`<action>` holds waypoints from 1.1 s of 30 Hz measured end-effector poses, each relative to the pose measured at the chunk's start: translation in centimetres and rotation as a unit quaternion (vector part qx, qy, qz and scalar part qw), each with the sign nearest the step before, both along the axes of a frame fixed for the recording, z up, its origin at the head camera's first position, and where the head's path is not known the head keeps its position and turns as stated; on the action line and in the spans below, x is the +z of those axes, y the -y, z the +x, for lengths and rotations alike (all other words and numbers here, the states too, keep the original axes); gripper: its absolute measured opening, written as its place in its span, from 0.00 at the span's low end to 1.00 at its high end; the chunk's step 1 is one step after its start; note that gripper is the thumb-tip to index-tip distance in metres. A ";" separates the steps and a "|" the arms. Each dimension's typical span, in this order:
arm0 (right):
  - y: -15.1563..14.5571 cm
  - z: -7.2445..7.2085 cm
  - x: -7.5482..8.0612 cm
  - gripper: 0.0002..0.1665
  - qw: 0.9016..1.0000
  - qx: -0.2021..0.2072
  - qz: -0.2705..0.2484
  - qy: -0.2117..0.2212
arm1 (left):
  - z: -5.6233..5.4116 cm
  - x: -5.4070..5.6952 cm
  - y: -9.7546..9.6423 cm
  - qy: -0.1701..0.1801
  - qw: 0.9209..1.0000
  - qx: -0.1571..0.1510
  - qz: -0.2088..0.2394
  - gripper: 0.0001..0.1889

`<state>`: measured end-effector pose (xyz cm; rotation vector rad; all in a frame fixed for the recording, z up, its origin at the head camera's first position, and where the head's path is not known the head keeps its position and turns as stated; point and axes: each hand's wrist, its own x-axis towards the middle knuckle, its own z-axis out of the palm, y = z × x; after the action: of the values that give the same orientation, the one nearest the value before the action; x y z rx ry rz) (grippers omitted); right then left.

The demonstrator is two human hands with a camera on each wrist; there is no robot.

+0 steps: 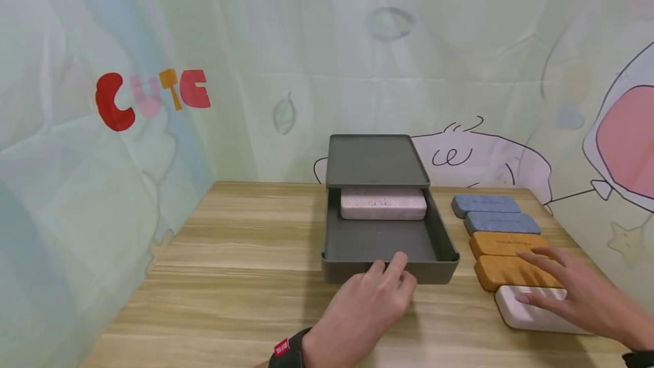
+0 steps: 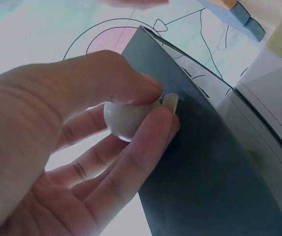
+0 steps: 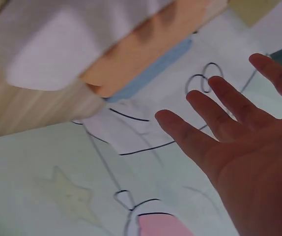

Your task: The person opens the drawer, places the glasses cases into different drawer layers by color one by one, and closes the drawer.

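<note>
In the middle of the table stands a dark grey box [image 1: 378, 161] with its drawer [image 1: 390, 272] pulled out towards me. My left hand [image 1: 364, 305] is at the drawer front, and its thumb and fingers pinch a small pale round knob [image 2: 124, 120] there. Inside the drawer, towards the back, lies a pale pinkish oblong block [image 1: 383, 204] with rounded corners. My right hand [image 1: 592, 294] is spread with fingers extended over a white oblong block [image 1: 531, 314] at the right. Whether its thumb touches that block I cannot tell.
Beyond the white block, two orange blocks [image 1: 511, 274] and two blue blocks [image 1: 501, 224] lie in a row along the table's right side. A printed cloth [image 1: 255, 44] hangs behind the wooden table [image 1: 230, 254] and down its sides.
</note>
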<state>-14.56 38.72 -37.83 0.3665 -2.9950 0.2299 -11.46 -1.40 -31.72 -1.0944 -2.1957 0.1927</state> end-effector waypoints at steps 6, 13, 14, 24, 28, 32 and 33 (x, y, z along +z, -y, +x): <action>-2.2 0.2 -2.7 0.59 0.999 -0.018 -0.002 0.047 | 0.0 0.0 0.0 -0.002 1.000 -0.001 0.004 0.09; -3.2 0.4 -5.0 0.65 0.995 -0.046 0.045 0.077 | -0.1 0.0 0.0 0.003 1.000 -0.004 0.006 0.09; -3.3 0.5 -5.2 0.66 0.995 -0.046 0.048 0.074 | -0.1 0.0 0.0 0.002 1.000 -0.004 0.006 0.09; -4.1 1.3 -5.6 0.54 0.999 -0.029 0.035 0.030 | -0.1 -0.2 0.1 -0.011 1.000 -0.001 0.008 0.09; -4.2 1.3 -5.5 0.48 0.998 -0.037 0.032 0.036 | -0.1 -0.2 0.1 -0.018 1.000 0.001 0.009 0.09; -4.6 1.2 -5.7 0.45 0.997 -0.045 0.034 0.044 | -0.1 -0.2 0.0 -0.013 1.000 0.000 0.008 0.09; -4.6 1.2 -5.8 0.46 0.997 -0.045 0.036 0.046 | 0.0 -0.2 0.1 -0.011 1.000 -0.001 0.008 0.09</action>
<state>-13.40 43.36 -43.60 0.2344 -3.1083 0.1342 -11.49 -1.46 -31.88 -1.0811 -2.1739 0.1853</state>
